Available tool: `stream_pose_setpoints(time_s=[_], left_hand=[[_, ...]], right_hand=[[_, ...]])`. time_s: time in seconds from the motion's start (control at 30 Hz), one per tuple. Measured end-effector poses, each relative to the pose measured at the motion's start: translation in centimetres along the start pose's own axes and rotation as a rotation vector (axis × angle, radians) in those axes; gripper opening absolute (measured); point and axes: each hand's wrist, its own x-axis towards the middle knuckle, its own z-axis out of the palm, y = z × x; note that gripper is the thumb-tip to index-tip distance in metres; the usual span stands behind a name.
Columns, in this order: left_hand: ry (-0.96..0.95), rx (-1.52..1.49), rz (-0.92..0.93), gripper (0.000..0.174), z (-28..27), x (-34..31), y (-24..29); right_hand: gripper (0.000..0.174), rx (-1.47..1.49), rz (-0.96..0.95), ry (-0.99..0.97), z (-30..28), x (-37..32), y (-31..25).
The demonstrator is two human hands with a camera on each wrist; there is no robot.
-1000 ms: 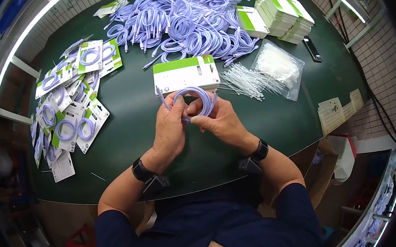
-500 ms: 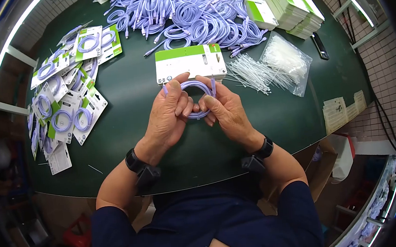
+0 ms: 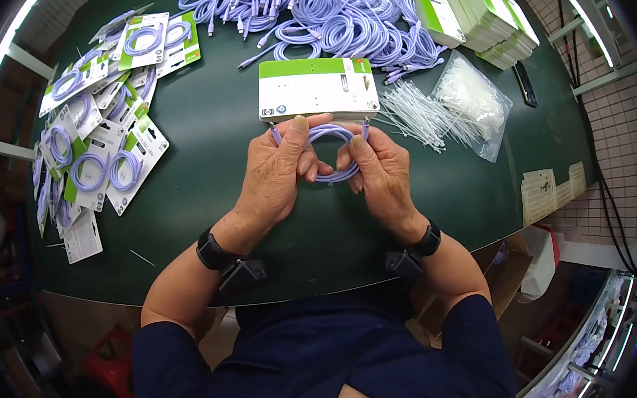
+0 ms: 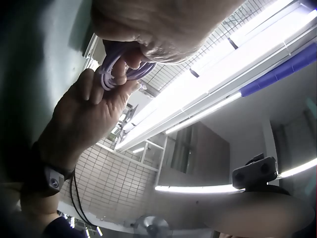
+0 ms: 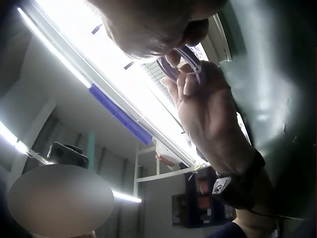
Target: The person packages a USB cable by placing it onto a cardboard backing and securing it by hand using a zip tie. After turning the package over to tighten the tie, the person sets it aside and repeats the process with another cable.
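Observation:
A coiled lavender cable (image 3: pixel 333 177) is held between both hands just in front of a stack of green-and-white cards (image 3: pixel 316 89). My left hand (image 3: pixel 272 171) pinches the coil's left side, thumb on top. On the opposite side my right hand (image 3: pixel 386 178) grips it between thumb and curled fingers. Two connector ends point up, one beside each hand. The left wrist view shows the coil (image 4: pixel 106 74) with the right hand (image 4: pixel 84 111) beyond it. From the right wrist, the coil (image 5: pixel 192 59) appears beside the left hand (image 5: pixel 213 116).
Carded cables (image 3: pixel 89 171) pile up at the left. A large heap of lavender cables (image 3: pixel 336 8) lies at the back. White cable ties (image 3: pixel 413 115), a bag of white ties (image 3: pixel 472 98), card stacks (image 3: pixel 488 13) and a black phone (image 3: pixel 525 84) are on the right.
My right thumb has gone from the coil's lower edge up to its right side, and the hands now hold it from opposite sides. The head view has shifted slightly.

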Motion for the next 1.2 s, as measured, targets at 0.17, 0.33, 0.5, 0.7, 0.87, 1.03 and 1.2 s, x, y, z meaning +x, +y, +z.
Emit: stream_pose_setpoints(time_s=[0.17,0.33,0.5,0.7,0.87,1.03,1.2], left_hand=[[-0.050,0.166,0.001,0.046,-1.0,0.8,0.2],[-0.137,0.313,-0.035,0.045,-1.7,1.2,0.6],[-0.085,0.314,-0.211,0.038,-1.3,1.2,2.0],[-0.214,0.604,-0.088,0.043,-1.2,1.4,1.8],[-0.241,0.949,-0.057,0.049,-1.0,1.0,1.8],[-0.185,0.994,-0.099,0.048,-1.1,1.1,1.8],[-0.170,1.060,0.018,0.038,-1.5,1.1,0.4]], right_hand=[[0.034,0.086,0.061,-0.033,-1.3,0.8,0.8],[0.034,0.094,0.144,-0.082,-1.6,0.9,0.8],[0.030,-0.268,0.057,-0.274,-1.6,0.9,-0.7],[0.031,-0.306,0.137,-0.389,-2.2,1.2,-1.2],[0.030,-0.605,0.036,-0.504,-3.2,1.5,-1.8],[0.028,-0.633,0.062,-0.495,-2.8,1.5,-2.7],[0.025,-0.631,0.054,-0.562,-2.9,1.4,-1.5]])
